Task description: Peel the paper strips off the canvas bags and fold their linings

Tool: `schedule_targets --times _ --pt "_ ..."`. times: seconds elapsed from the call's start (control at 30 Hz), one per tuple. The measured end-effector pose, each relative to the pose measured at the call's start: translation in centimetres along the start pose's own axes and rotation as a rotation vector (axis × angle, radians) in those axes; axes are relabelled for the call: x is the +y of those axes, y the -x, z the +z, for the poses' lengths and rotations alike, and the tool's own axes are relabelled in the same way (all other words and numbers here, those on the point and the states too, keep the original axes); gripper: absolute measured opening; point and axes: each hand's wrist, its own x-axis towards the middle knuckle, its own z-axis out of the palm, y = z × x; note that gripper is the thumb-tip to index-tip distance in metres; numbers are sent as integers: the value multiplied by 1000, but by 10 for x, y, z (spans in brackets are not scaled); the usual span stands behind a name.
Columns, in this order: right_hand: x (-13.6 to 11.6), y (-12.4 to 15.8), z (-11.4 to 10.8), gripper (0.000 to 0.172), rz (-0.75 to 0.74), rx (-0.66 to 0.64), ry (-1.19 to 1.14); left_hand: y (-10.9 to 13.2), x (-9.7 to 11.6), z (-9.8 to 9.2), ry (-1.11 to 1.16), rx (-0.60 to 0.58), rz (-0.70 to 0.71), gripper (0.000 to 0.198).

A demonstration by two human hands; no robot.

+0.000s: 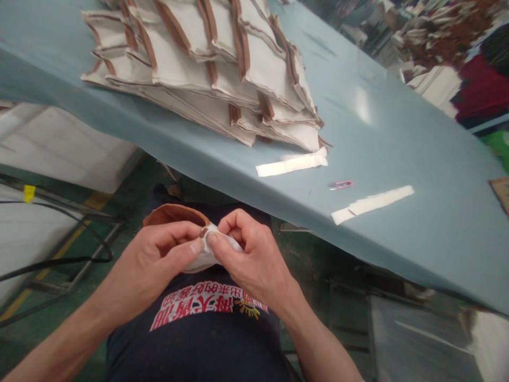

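Over my lap, both hands grip a small piece of white fabric (199, 262) with a brown strip (177, 211) curving up behind it. My left hand (163, 257) pinches the piece at the spot where brown meets white. Just to the right, my right hand (250, 254) presses the white fabric between thumb and bent forefinger. The fingertips of the two hands almost meet. Part of the piece is hidden behind my fingers, and its full shape cannot be made out.
On the blue-topped table (397, 138) lies a large stack of white fabric pieces with brown edging (270, 63). Near its front edge are a white strip (292, 163), pink-handled thread snips (341, 184) and another white strip (374, 204). Someone in red (481, 90) is at the far right.
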Motion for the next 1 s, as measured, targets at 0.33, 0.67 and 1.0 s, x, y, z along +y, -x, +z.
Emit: schedule_targets --times 0.33,0.67,1.0 --pt "15 -5 7 47 168 -148 -350 4 12 14 -209 89 86 32" --pt "29 -10 15 50 272 -331 -642 9 5 23 -195 119 284 28" --pt "38 -12 25 55 64 -289 -608 -3 -5 14 -65 -43 267 30"
